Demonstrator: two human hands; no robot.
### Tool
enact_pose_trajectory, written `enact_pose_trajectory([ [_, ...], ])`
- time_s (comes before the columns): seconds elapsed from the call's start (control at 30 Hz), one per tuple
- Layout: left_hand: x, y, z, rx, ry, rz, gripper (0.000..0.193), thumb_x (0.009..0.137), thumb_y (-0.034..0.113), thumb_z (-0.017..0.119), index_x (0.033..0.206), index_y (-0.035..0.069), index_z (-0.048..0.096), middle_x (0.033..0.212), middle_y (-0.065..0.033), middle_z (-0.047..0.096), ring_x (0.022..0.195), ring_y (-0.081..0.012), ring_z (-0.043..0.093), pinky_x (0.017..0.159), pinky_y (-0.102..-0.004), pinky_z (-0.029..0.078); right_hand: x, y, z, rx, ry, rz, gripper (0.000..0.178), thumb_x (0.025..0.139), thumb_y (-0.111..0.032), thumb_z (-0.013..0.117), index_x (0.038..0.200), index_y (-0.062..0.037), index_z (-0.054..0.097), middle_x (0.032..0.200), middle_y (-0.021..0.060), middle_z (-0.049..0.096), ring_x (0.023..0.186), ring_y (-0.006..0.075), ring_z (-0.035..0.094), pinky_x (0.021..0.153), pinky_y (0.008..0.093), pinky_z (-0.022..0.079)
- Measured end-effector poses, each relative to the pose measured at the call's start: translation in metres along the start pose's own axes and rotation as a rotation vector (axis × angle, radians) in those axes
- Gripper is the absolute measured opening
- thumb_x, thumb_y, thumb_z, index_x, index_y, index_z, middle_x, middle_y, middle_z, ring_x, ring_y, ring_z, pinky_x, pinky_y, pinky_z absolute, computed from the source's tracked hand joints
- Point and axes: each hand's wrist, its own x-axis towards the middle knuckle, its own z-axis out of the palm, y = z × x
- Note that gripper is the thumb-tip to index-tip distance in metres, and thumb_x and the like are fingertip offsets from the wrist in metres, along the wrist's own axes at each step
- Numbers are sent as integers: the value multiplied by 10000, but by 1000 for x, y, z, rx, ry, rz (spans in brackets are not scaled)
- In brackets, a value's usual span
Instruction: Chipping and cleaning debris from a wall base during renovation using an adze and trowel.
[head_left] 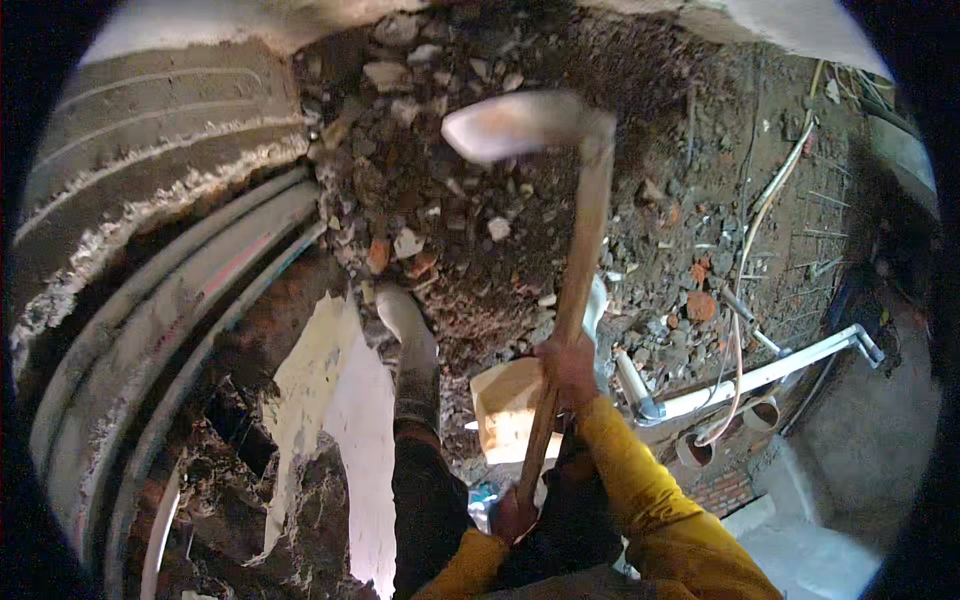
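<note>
Both my hands grip the long wooden handle of a hoe [583, 235]. My right hand [570, 370] is closed around the middle of the handle. Lower down, near the handle's end, my left hand [512, 515] is wrapped round it. The hoe's head [520, 125] hangs over the rubble, its pale blade pointing left and smeared by motion. Beneath it lies a heap of loose soil, stones and broken brick [450, 215]. My feet, in light-coloured footwear [405, 315], stand on this ground at either side of the handle.
Several thick pipes [190, 270] run along the left side beside a concrete block. A white plastic pipe with elbows [755, 385] lies at the right, near hoses [760, 215] and thin metal rods. A cardboard-coloured box [505, 400] sits between my legs. Pale sheeting [355, 430] lies left.
</note>
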Motion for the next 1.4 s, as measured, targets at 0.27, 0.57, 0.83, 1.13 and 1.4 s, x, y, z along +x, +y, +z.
enact_pose_trajectory([
  [0.27, 272, -5, -117, 157, 500, 386, 402, 737, 313, 628, 1015, 37, 537, 663, -194, 600, 562, -400, 583, 513, -491, 483, 209, -57, 72, 509, 96, 452, 128, 762, -55, 604, 683, -29, 506, 520, 44, 433, 463, 157, 466, 435, 320, 397],
  [0.57, 90, -16, 38, 72, -239, 117, 260, 722, 200, 629, 915, 45, 549, 729, -209, 603, 650, -384, 607, 566, -487, 484, 61, 93, 24, 173, -30, 300, 181, 796, -149, 624, 677, -53, 527, 503, 67, 483, 394, 201, 504, 362, 317, 429],
  [0.83, -1, -15, 39, 72, -106, -99, 227, 732, 196, 625, 874, 51, 523, 753, -194, 611, 680, -380, 615, 577, -480, 492, -41, -8, 35, 204, 45, 581, 222, 737, -65, 625, 884, -37, 462, 607, 50, 501, 465, 164, 504, 389, 279, 397],
  [1.13, 221, 26, -99, -166, 297, 35, 470, 632, 227, 691, 1036, 24, 565, 808, -240, 620, 778, -408, 609, 680, -461, 496, 182, -92, 118, 406, 9, 260, 91, 770, -72, 560, 807, -41, 483, 559, 34, 466, 418, 153, 461, 382, 300, 385],
  [1.4, 81, 56, 7, -299, -238, -76, 467, 776, 342, 600, 1128, 42, 535, 1007, -239, 608, 952, -394, 586, 813, -462, 476, 66, 66, 12, -320, 117, -183, 217, 685, -144, 685, 778, -7, 545, 636, 93, 559, 553, 230, 543, 503, 362, 444],
])
